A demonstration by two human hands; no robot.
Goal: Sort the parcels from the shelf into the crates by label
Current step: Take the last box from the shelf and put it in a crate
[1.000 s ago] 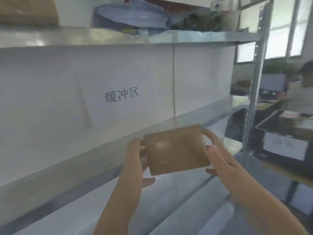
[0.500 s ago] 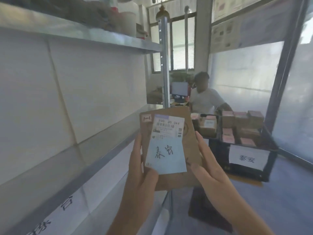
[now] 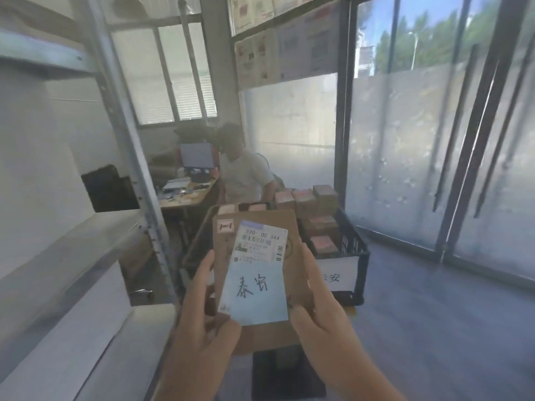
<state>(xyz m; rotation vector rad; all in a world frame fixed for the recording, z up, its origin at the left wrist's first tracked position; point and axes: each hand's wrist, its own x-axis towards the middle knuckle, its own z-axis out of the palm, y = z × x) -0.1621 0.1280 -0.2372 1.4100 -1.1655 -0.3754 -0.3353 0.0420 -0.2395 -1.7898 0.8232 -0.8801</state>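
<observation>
I hold a flat brown cardboard parcel [image 3: 295, 235] upright in front of me, its face towards me. A shipping label with a barcode and a pale blue slip with handwritten characters [image 3: 256, 287] cover its front. My left hand [image 3: 202, 319] grips the parcel's left edge, thumb on the lower front. My right hand [image 3: 321, 311] grips its right edge. Behind the parcel stands a black crate [image 3: 354, 250] with a white label on its front, filled with several small brown parcels [image 3: 315, 204].
A metal shelf unit [image 3: 121, 157] runs along my left, its post close to the parcel. A person sits at a desk [image 3: 191, 195] with a monitor behind the crate. Glass doors [image 3: 434, 157] stand on the right. Another dark crate [image 3: 286, 371] shows below the parcel.
I have turned right, away from the shelf, and flipped the parcel so its label faces me. The labelled crate now sits closer, straight behind the parcel.
</observation>
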